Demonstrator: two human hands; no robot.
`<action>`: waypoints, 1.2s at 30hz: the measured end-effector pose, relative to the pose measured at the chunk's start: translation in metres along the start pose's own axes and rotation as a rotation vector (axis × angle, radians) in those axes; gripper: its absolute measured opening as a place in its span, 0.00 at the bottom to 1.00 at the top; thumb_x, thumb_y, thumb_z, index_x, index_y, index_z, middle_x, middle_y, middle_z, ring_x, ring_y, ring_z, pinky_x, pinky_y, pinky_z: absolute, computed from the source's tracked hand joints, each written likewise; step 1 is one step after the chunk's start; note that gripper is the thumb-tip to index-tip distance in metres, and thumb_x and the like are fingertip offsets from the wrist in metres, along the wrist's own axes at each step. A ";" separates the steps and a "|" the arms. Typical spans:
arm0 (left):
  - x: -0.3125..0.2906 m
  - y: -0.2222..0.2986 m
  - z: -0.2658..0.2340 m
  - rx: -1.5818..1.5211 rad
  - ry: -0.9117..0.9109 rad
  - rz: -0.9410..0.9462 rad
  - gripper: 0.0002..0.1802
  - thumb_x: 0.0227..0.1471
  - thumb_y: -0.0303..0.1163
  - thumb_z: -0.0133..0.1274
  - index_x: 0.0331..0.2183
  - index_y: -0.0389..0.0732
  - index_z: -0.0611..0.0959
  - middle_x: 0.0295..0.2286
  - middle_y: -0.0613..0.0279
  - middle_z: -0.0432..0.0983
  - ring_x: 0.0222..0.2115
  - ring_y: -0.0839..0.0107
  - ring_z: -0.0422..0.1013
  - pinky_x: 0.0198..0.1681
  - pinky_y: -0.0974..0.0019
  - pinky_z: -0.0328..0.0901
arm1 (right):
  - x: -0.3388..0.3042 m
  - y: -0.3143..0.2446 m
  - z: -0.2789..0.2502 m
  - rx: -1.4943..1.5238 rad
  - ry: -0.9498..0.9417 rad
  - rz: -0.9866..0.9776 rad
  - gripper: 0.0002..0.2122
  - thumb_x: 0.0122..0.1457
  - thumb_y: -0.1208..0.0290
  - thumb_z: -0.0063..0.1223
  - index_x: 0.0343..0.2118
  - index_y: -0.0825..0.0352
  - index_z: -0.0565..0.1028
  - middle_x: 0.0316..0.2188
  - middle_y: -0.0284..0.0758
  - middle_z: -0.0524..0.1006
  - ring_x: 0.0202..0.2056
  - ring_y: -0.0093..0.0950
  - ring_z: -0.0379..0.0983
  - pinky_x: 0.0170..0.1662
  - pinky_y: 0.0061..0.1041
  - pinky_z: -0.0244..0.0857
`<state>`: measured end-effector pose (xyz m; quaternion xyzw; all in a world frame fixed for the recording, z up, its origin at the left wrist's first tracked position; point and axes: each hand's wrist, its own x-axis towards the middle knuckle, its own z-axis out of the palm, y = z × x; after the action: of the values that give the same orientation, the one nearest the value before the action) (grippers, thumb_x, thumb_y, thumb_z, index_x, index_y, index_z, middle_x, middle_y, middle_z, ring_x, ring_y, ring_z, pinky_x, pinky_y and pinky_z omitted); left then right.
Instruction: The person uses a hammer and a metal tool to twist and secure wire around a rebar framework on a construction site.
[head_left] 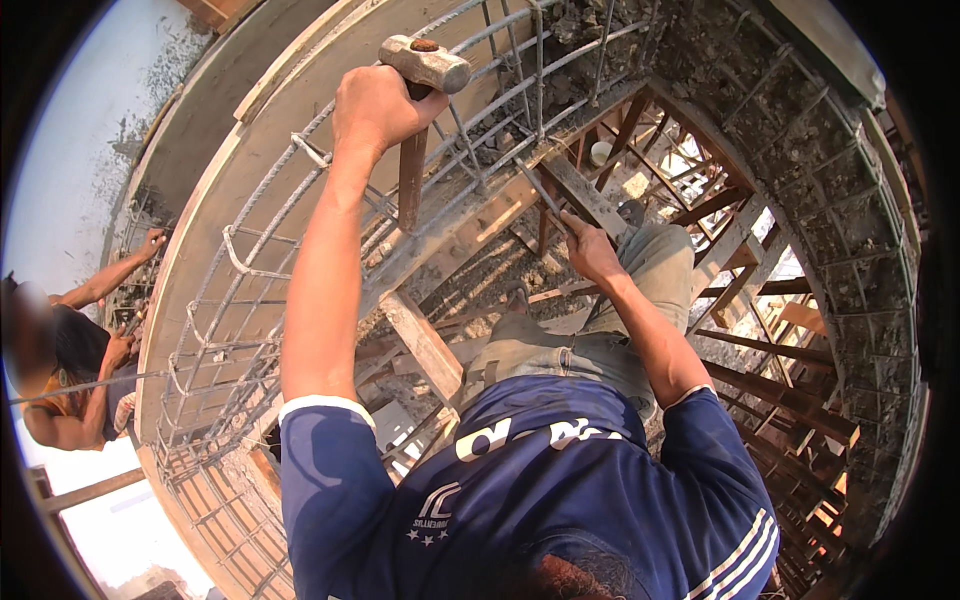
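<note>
My left hand (375, 110) is closed around the wooden handle of a club hammer (425, 65), high up near its worn metal head. Below the fist the handle (411, 185) points down past the steel bars. The hammer is over a curved cage of reinforcing bars (265, 235). My right hand (592, 248) grips a thin metal bar (545, 193), whose far end reaches toward the wooden edge below the cage. That tip lies close to a timber block (580, 192); whether it touches anything I cannot tell.
Curved formwork panel (225, 190) runs behind the cage. Timber props and beams (790, 390) cross the deep opening below me. A rough wall with exposed bars (840, 230) curves round the right. At the far left another person (75, 370) works outside the panel.
</note>
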<state>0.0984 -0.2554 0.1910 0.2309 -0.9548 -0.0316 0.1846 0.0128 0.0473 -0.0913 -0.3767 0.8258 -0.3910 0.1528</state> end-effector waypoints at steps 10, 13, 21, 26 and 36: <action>-0.004 -0.004 -0.001 0.034 0.030 0.047 0.29 0.38 0.59 0.61 0.18 0.38 0.86 0.17 0.51 0.79 0.23 0.53 0.79 0.31 0.57 0.74 | -0.024 0.026 -0.124 -0.356 -0.269 -0.163 0.20 0.62 0.74 0.47 0.57 0.55 0.72 0.25 0.51 0.78 0.28 0.53 0.75 0.32 0.48 0.68; -0.003 -0.006 -0.001 0.069 0.032 0.055 0.29 0.38 0.59 0.60 0.17 0.38 0.86 0.17 0.52 0.79 0.22 0.55 0.78 0.31 0.58 0.74 | 0.004 0.044 -0.128 -0.372 -0.213 -0.176 0.21 0.62 0.73 0.49 0.58 0.55 0.71 0.26 0.52 0.78 0.30 0.53 0.75 0.33 0.48 0.68; -0.001 0.000 -0.008 0.094 -0.032 0.033 0.29 0.38 0.59 0.58 0.16 0.37 0.85 0.16 0.54 0.78 0.21 0.56 0.78 0.31 0.58 0.74 | 0.110 0.072 -0.058 -0.461 -0.084 -0.143 0.16 0.68 0.56 0.43 0.53 0.55 0.74 0.32 0.51 0.80 0.35 0.51 0.78 0.37 0.47 0.71; 0.003 -0.004 -0.002 0.103 -0.027 0.048 0.30 0.37 0.58 0.58 0.15 0.36 0.84 0.14 0.51 0.77 0.21 0.55 0.78 0.31 0.57 0.74 | 0.121 0.073 -0.041 -0.633 -0.031 -0.158 0.19 0.69 0.50 0.38 0.35 0.61 0.74 0.21 0.49 0.77 0.25 0.51 0.76 0.30 0.49 0.69; 0.001 -0.006 -0.001 0.123 0.010 0.034 0.33 0.39 0.60 0.58 0.15 0.35 0.83 0.13 0.50 0.76 0.20 0.53 0.78 0.31 0.57 0.74 | 0.119 0.104 -0.118 -0.698 -0.145 -0.233 0.21 0.67 0.47 0.42 0.30 0.62 0.75 0.21 0.46 0.78 0.28 0.49 0.77 0.30 0.47 0.70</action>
<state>0.1007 -0.2610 0.1914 0.2256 -0.9578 0.0315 0.1751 -0.1835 0.0642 -0.0895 -0.5243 0.8479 -0.0733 0.0279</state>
